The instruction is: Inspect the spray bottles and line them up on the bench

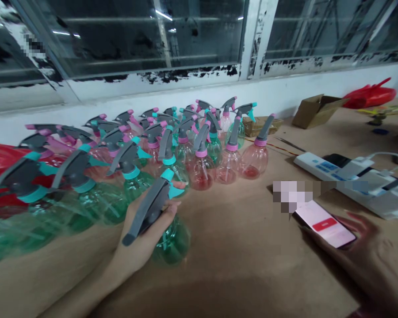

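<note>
My left hand (146, 229) is wrapped round the neck of a green spray bottle (173, 240) with a grey and turquoise trigger head. Its thumb lies just below the trigger, and the see-through body shows under the hand, close to the table. To the right, my right hand (368, 247) grips a smartphone (328, 223) whose lit screen has a red button; part of the phone is blurred out. Behind my left hand stand several green spray bottles (101, 203) with turquoise collars. Beside them are several pink spray bottles (254, 159) with pink collars, all upright.
A white power strip (348, 183) with plugs and cables lies at the right, near the phone. Farther back are an open cardboard box (315, 111) and a red plastic bag (371, 96). Red plastic (1, 161) lies at the left. Windows (152, 35) line the wall behind the table.
</note>
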Available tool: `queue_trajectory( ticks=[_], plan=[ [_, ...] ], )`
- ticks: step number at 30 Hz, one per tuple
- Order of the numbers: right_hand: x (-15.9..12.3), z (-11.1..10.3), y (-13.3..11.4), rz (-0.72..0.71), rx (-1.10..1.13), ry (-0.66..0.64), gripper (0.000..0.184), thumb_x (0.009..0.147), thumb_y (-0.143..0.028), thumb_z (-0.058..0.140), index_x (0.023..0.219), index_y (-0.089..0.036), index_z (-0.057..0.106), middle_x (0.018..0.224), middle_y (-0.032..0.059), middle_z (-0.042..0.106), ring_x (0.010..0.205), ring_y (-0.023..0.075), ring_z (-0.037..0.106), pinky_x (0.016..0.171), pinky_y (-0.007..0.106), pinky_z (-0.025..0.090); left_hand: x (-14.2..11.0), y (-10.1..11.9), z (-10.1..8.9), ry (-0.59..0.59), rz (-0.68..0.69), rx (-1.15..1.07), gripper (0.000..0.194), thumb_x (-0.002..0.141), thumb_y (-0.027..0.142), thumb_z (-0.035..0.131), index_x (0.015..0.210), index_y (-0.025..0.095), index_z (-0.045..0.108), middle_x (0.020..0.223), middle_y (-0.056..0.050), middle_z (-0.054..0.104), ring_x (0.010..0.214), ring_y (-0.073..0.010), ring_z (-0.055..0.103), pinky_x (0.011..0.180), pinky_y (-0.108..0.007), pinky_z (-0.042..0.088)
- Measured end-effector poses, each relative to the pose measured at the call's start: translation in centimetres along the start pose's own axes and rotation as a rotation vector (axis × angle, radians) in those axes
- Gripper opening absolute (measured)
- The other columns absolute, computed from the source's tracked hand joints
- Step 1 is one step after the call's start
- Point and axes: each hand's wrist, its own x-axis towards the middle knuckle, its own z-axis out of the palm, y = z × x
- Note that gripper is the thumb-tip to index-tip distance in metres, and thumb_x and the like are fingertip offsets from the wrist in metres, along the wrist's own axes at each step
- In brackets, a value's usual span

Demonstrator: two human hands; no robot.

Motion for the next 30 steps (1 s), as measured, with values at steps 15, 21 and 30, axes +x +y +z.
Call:
queue_trajectory(
  ticks=[15,21,30],
  plan=[
    [0.2,-0.3,-2.9,-0.134,-0.006,0.068,0.097,0.065,-0.071,0.051,0.134,-0.005,0.034,0.122,0.0286,0.051,0.116,0.045,0.044,0.088,0.059,0.039,-0.2,-1.1,-0.8,-0.037,0.076,0.099,0.037,0.084,0.026,0.052,0.121,0.03,0.05,0.085,0.001,0.067,0.079,-0.0167,0.064,0.08,-0.03,0.049],
    [-2.1,-0.4,-12.9,-0.73,0.375,-0.148,0.048,0.08,-0.047,0.056,0.121,-0.024,0.048,0.12,0.0103,0.056,0.116,0.0297,0.049,0.094,0.049,0.042,-0.8,-1.8,-1.9,-0.025,0.053,0.079,0.037,0.082,0.023,0.051,0.119,0.028,0.051,0.086,0.0,0.068,0.083,-0.0183,0.065,0.081,-0.031,0.051],
    [-4.6,4.7,-23.0,-1.171,0.551,-0.572,0.034,0.091,-0.028,0.043,0.122,-0.017,0.049,0.129,0.0083,0.054,0.121,0.0193,0.046,0.101,0.039,0.04,-2.1,-2.5,-4.5,0.074,0.066,0.117,0.034,0.078,0.021,0.052,0.11,0.027,0.059,0.084,-0.001,0.07,0.079,-0.0188,0.067,0.072,-0.028,0.054]
  ],
)
